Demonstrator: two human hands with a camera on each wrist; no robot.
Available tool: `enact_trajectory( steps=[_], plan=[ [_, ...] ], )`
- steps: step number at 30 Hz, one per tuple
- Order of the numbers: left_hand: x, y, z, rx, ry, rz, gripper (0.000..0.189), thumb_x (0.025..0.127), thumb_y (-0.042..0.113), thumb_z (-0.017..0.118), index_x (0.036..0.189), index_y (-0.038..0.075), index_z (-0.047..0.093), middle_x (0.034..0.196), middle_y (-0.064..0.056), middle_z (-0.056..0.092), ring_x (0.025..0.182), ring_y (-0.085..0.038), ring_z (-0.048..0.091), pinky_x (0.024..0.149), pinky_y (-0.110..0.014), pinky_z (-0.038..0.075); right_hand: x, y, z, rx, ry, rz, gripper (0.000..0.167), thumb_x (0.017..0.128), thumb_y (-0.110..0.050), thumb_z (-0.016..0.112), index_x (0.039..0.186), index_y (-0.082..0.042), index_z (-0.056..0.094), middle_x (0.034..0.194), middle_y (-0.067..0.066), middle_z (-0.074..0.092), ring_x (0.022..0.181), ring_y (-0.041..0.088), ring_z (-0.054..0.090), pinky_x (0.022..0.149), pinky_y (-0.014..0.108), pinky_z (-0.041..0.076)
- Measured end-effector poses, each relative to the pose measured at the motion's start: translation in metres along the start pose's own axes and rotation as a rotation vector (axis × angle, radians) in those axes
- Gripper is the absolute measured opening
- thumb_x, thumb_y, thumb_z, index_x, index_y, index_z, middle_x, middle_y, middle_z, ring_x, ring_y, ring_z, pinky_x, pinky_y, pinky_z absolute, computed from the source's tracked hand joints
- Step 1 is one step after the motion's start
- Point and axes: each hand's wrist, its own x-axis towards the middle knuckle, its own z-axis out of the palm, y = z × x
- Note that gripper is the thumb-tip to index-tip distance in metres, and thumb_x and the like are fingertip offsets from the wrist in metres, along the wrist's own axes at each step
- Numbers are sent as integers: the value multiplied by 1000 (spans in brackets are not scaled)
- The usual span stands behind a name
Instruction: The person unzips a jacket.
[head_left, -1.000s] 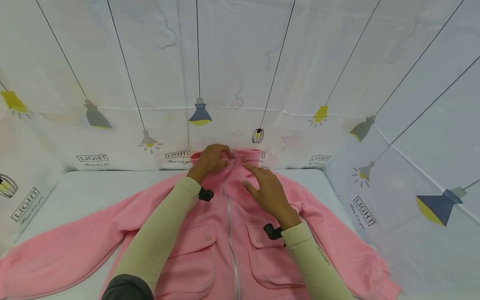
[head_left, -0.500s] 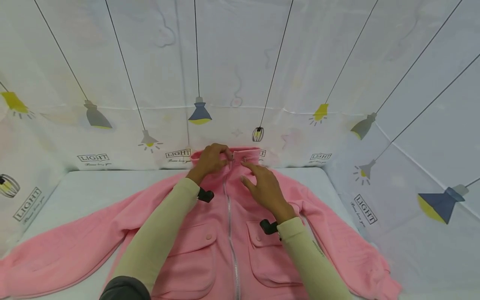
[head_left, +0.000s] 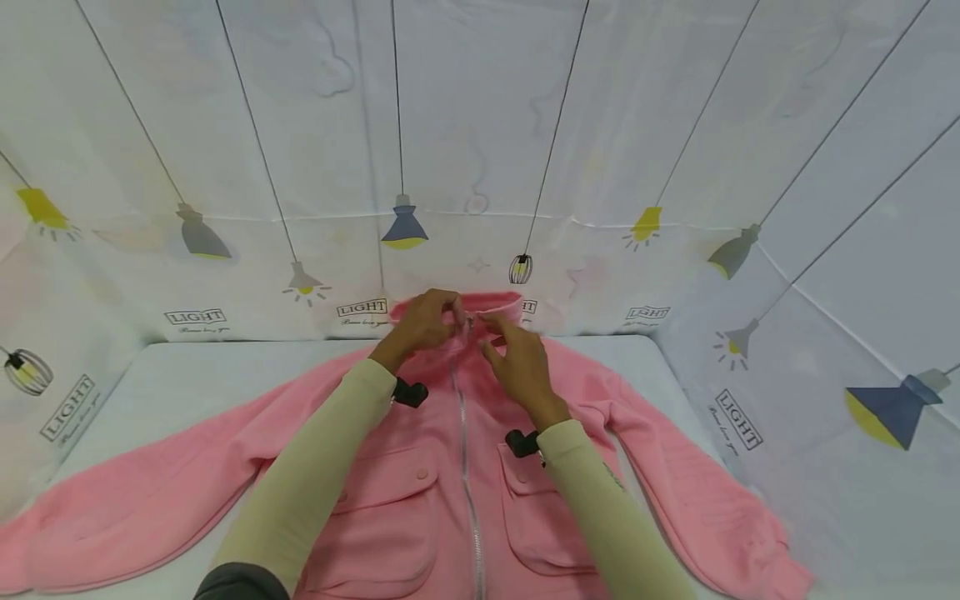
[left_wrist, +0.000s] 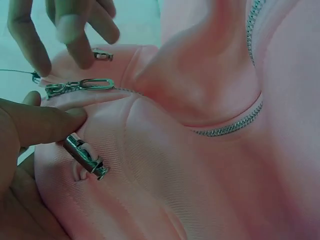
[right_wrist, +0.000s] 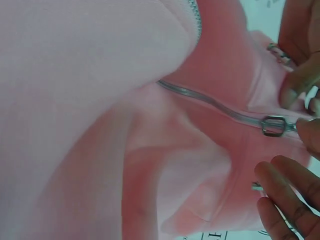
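A pink zip-up jacket (head_left: 450, 450) lies front up, its collar (head_left: 504, 307) against the back wall. My left hand (head_left: 429, 321) grips the collar beside the zip opening; in the left wrist view its thumb and finger pinch the cloth above a metal cord end (left_wrist: 85, 155). My right hand (head_left: 521, 362) is on the collar's other side, fingers loosely bent and fingertips at the zip's top. In the left wrist view those fingertips hang just above the zip pull (left_wrist: 97, 84). The right wrist view shows the zip pull (right_wrist: 274, 126) between both hands, the zip closed below it.
The jacket lies on a white table (head_left: 217, 375), its sleeves (head_left: 150, 492) spread to both sides. A white sheet (head_left: 480, 150) printed with hanging lamps covers the wall behind and the sides. Two flapped pockets (head_left: 375, 517) sit on the front.
My right hand has moved left and slightly up to the collar's zip edge, its fingers more bent. My left hand stays at the collar. The collar's right side has shifted a little inward.
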Motion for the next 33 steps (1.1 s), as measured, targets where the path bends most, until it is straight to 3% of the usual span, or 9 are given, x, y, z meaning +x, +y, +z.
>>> enact_trajectory(
  steps=[10, 17, 19, 24, 29, 33],
  plan=[
    [-5, 10, -4, -32, -55, 11, 14, 90, -1, 76, 88, 11, 69, 105, -5, 76, 119, -25, 69, 92, -39, 54, 6, 1, 13, 42, 32, 2, 33, 96, -17, 80, 126, -20, 66, 111, 9, 81, 97, 25, 80, 82, 49, 61],
    [-8, 13, -6, -93, -76, 21, 14, 90, -3, 75, 92, 11, 71, 112, -7, 78, 106, -23, 67, 71, -31, 54, 6, -3, 16, -7, 80, 18, 27, 95, -20, 81, 117, -18, 65, 100, 2, 82, 89, 19, 80, 79, 44, 61],
    [-9, 13, -6, -111, -78, 31, 14, 89, -4, 74, 94, 9, 72, 111, -9, 78, 105, -24, 67, 74, -32, 55, 6, -4, 17, -14, 97, 19, 24, 95, -19, 81, 113, -18, 65, 96, 1, 81, 85, 18, 79, 76, 44, 60],
    [-10, 14, -7, -150, -67, 46, 17, 87, -8, 73, 98, 5, 73, 105, -11, 77, 115, -28, 69, 94, -46, 55, 2, -6, 18, 4, 138, 33, 19, 94, -15, 80, 108, -20, 67, 87, 0, 80, 78, 16, 75, 71, 43, 56],
    [-14, 13, -9, -139, -7, 38, 18, 88, -7, 74, 99, 7, 75, 108, -9, 77, 127, -31, 69, 112, -53, 50, -1, -7, 19, 25, 113, 47, 12, 94, -12, 78, 101, -20, 72, 85, 0, 78, 75, 16, 70, 69, 38, 53],
    [-16, 10, -11, -116, 43, 39, 16, 89, -4, 77, 97, 9, 76, 107, -7, 78, 124, -30, 70, 112, -56, 50, -3, -8, 20, 40, 74, 61, 9, 94, -11, 79, 97, -18, 76, 81, 0, 77, 71, 14, 68, 68, 35, 53]
  ],
)
